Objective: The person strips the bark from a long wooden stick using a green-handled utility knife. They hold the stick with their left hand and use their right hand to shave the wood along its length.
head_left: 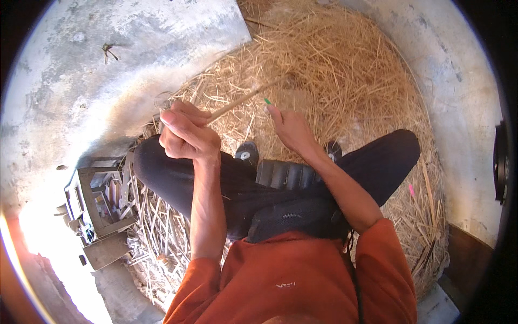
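Note:
My left hand is closed around a thin wooden stick that points up and to the right over the straw. My right hand is beside it, fingers bunched, with a small green piece at its fingertips. Whether the right hand grips the green piece or the stick is hard to tell. I sit cross-legged in dark trousers and an orange top on a heap of dry straw.
A grey concrete floor lies to the left and a pale wall curves on the right. A small grey metal box-like frame stands by my left knee. Bright sunlight glares at lower left.

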